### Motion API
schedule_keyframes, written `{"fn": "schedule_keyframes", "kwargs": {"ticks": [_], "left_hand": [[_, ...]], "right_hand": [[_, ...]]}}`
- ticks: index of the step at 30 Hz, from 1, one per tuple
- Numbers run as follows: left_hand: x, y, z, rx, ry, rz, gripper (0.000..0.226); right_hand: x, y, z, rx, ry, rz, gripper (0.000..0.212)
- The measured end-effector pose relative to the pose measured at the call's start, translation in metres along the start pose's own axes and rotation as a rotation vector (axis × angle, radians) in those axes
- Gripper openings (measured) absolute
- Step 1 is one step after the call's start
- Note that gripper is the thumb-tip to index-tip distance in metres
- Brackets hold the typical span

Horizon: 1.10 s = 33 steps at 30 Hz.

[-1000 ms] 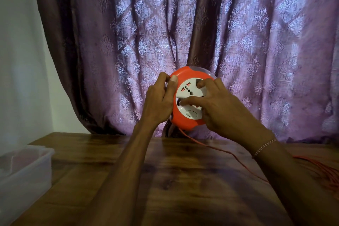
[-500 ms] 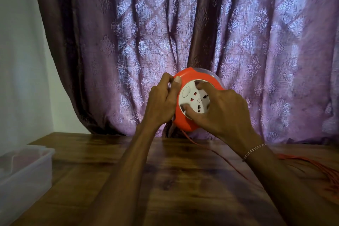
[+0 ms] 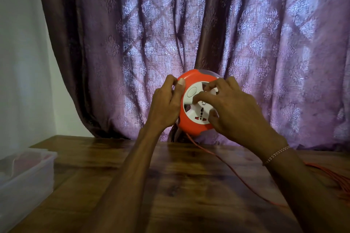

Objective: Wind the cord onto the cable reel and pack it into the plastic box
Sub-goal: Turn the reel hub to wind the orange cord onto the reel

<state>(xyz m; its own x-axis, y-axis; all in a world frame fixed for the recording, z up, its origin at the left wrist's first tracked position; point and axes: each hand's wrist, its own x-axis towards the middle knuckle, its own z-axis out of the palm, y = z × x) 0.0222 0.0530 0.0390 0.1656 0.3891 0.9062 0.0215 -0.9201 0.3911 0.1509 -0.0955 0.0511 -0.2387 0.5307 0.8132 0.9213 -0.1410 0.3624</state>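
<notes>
Items counted: 1 orange cable reel point(image 3: 189, 125), 1 orange cord point(image 3: 233, 172), 1 clear plastic box point(image 3: 28, 178), 2 hands, left hand point(image 3: 166, 104) and right hand point(image 3: 234, 111), 1 beaded bracelet point(image 3: 277, 154), 1 wooden table point(image 3: 170, 185), 1 purple curtain point(image 3: 189, 24).

Bare table point(image 3: 170, 185) between the forearms; plastic box point(image 3: 24, 174) blocks left, cord point(image 3: 236, 178) probably clutters right

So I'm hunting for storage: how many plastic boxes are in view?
1. The plastic box sits at the table's left edge, partly cut off by the frame, well left of the cable reel. Others could lie outside the view.
</notes>
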Motion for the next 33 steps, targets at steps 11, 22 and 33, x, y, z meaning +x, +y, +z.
{"fn": "schedule_keyframes", "kwargs": {"ticks": [11,22,33], "left_hand": [[-0.001,0.000,-0.002,0.009,0.009,-0.009,0.041],[-0.001,0.002,0.004,-0.026,0.012,0.001,0.037],[0.000,0.000,-0.003,-0.037,0.071,-0.032,0.035]], "right_hand": [[-0.002,-0.005,0.006,-0.023,-0.011,0.013,0.051],[0.001,-0.013,0.012,0.255,0.233,0.371,0.060],[0.001,0.003,0.005,0.132,-0.021,-0.039,0.046]]}}
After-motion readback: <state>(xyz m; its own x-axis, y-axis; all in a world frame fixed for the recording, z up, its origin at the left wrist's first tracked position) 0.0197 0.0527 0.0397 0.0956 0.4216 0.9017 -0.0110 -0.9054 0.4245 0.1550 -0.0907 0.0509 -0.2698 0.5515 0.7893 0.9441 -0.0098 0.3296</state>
